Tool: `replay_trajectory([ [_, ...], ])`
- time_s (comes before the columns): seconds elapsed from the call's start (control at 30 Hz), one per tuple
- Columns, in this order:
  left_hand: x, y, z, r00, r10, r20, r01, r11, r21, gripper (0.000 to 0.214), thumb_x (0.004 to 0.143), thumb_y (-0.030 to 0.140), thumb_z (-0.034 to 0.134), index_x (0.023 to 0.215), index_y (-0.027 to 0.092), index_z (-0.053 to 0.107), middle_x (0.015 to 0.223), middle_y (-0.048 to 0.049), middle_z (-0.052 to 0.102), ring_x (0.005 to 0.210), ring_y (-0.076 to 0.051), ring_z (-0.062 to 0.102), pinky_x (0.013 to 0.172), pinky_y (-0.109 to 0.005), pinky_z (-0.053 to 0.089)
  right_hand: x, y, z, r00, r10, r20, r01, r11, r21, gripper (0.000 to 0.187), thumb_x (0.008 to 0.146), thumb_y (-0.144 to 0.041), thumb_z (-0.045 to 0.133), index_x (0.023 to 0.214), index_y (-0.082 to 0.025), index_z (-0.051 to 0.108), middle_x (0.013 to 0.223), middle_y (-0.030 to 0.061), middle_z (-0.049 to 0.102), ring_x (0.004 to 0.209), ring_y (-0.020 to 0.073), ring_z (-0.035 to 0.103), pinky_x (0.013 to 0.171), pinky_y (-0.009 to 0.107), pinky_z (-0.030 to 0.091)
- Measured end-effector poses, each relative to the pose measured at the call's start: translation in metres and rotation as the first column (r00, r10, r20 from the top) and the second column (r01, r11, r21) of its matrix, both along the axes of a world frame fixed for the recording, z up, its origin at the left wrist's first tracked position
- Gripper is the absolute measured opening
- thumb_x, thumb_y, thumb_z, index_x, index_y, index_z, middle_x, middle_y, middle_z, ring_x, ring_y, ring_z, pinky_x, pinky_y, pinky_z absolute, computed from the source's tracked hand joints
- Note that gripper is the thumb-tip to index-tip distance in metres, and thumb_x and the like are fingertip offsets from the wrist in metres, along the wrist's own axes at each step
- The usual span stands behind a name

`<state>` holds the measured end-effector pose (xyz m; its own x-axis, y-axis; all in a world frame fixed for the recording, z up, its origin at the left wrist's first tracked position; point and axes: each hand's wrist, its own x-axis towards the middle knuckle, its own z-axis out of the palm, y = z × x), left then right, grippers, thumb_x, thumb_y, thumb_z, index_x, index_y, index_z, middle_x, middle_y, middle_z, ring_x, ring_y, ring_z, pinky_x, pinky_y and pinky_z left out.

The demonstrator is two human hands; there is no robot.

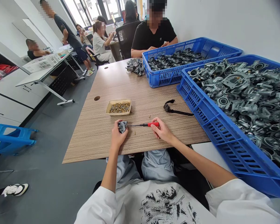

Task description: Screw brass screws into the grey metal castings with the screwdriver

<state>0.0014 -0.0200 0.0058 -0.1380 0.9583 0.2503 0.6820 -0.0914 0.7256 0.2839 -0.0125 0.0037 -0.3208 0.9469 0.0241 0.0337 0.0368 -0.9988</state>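
Note:
My left hand (118,135) is closed around a small grey metal casting (122,126), which looks like a carburetor body, just above the table near its front edge. In my right hand (162,130) is a screwdriver (153,124) with a red and black handle, gripped by fingers and thumb. Its thin shaft points left, and the tip meets the casting's right side. A small brass piece (135,132) stands on the table below the shaft. Another brass piece (149,116) is beyond the handle. Behind my left hand sits a cream tray (106,109) filled with small brass and grey parts.
A black wristwatch (167,107) lies right of the tray. On the right stand a large blue crate (200,115) of metal castings and a second blue crate (162,79). More castings (135,66) lie at the back. A co-worker (151,37) sits across the table.

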Motion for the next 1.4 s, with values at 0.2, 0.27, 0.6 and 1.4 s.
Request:
replay_trajectory([
  [0.2,0.0002,0.0003,-0.0011,1.0,0.003,-0.001,-0.003,1.0,0.01,0.046,0.084,0.031,0.066,0.129,0.026,0.055,0.104,-0.0041,0.074,0.087,-0.02,0.069,0.083,-0.031,0.052,-0.0001,-0.0001,-0.001,1.0,-0.004,0.005,0.004,1.0,0.004,0.032,0.099,-0.054,0.058,0.104,-0.026,0.043,0.057,-0.0105,0.05,0.04,0.0108,0.047,0.04,0.02,0.035],
  [0.27,-0.0001,0.0004,-0.0016,1.0,0.002,0.001,-0.002,1.0,0.015,0.046,0.084,0.031,0.066,0.128,0.026,0.055,0.104,-0.0039,0.074,0.087,-0.02,0.069,0.083,-0.031,0.052,-0.0002,-0.0001,-0.0011,1.0,-0.004,0.009,0.003,1.0,0.008,0.032,0.099,-0.054,0.058,0.104,-0.026,0.043,0.057,-0.0106,0.049,0.041,0.0109,0.047,0.04,0.02,0.036],
  [0.6,-0.0004,0.0004,-0.0016,1.0,0.013,-0.009,-0.013,1.0,-0.003,0.047,0.083,0.031,0.067,0.128,0.026,0.055,0.106,-0.0048,0.074,0.088,-0.021,0.07,0.083,-0.032,0.052,-0.0011,-0.0014,0.0016,1.0,-0.008,0.012,0.008,1.0,0.022,0.032,0.099,-0.054,0.057,0.103,-0.027,0.042,0.055,-0.011,0.047,0.04,0.0113,0.046,0.04,0.021,0.034],
  [1.4,-0.0004,0.001,-0.0027,1.0,0.003,-0.004,-0.003,1.0,0.005,0.047,0.084,0.031,0.067,0.129,0.026,0.055,0.102,-0.0031,0.074,0.084,-0.019,0.069,0.081,-0.03,0.051,-0.0029,-0.0012,0.0001,0.998,-0.052,0.047,0.05,0.998,0.05,0.031,0.098,-0.055,0.058,0.099,-0.027,0.044,0.052,-0.0111,0.047,0.037,0.0115,0.045,0.04,0.022,0.034],
])
